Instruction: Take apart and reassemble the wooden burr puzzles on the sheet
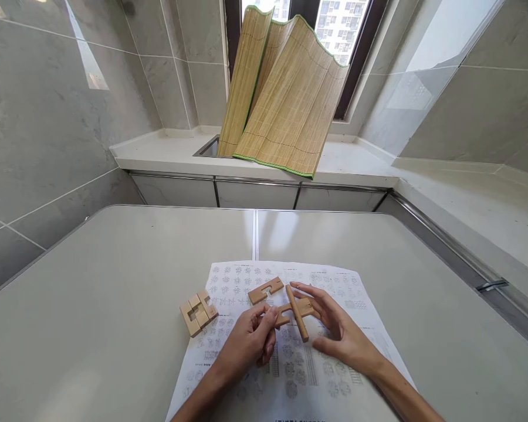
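Observation:
My left hand (pixel 253 335) pinches the near end of a flat, notched wooden puzzle piece (pixel 307 307) between thumb and fingers. Across that piece lies a slim wooden stick (pixel 301 328), angled toward me. My right hand (pixel 341 328) is at the piece's far end with thumb and fingers spread; whether its fingertips touch the wood behind cannot be made out. Just beyond my left hand, another flat wooden piece with a hooked cutout (pixel 256 295) rests on the printed paper sheet (pixel 372 346). A squarish wooden block assembly (pixel 209 315) with a central gap sits at the sheet's left edge.
The sheet covers part of a pale table (pixel 114 305) with a seam (pixel 255 234) down its middle. Beyond its far edge runs a white ledge (pixel 167 153), where a folded bamboo mat (pixel 290 99) leans against the window. Grey tiled walls (pixel 70 117) flank both sides.

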`<act>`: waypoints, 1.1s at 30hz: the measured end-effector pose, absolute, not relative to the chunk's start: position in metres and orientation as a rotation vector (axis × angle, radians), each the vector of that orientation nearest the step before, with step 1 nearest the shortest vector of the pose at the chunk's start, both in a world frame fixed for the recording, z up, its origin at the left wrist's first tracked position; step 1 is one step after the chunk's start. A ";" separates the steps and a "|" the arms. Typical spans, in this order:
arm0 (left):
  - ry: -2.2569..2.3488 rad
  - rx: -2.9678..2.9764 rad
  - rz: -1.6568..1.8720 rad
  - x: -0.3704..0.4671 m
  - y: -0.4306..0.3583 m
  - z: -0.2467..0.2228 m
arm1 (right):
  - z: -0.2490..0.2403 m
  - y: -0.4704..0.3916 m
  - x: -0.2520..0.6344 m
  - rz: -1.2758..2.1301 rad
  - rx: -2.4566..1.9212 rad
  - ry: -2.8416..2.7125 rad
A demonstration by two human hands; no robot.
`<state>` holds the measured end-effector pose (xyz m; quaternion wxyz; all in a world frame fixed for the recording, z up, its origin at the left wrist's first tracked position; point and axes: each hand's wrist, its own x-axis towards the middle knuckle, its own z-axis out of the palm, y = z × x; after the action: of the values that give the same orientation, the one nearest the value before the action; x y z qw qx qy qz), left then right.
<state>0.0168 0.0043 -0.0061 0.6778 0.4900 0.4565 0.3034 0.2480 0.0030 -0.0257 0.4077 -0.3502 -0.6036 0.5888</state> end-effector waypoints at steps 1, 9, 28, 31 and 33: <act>1.033 1.105 0.689 0.017 0.004 -0.006 | -0.026 0.003 0.248 1.461 -0.921 -1.496; 1.036 1.217 0.642 0.020 0.000 -0.003 | -0.027 0.003 0.242 1.490 -1.116 -1.379; 1.002 1.393 0.497 0.021 -0.002 0.007 | -0.018 -0.007 0.235 1.596 -1.040 -1.492; 0.989 1.392 0.494 0.021 -0.002 0.008 | -0.018 -0.006 0.235 1.621 -1.015 -1.489; 0.986 1.373 0.497 0.021 -0.002 0.008 | -0.020 -0.006 0.234 1.620 -1.012 -1.493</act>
<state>0.0211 -0.0020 0.0076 0.6365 0.6011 0.4315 0.2177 0.2345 -0.0060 -0.0198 0.3510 -0.3908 -0.5766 0.6258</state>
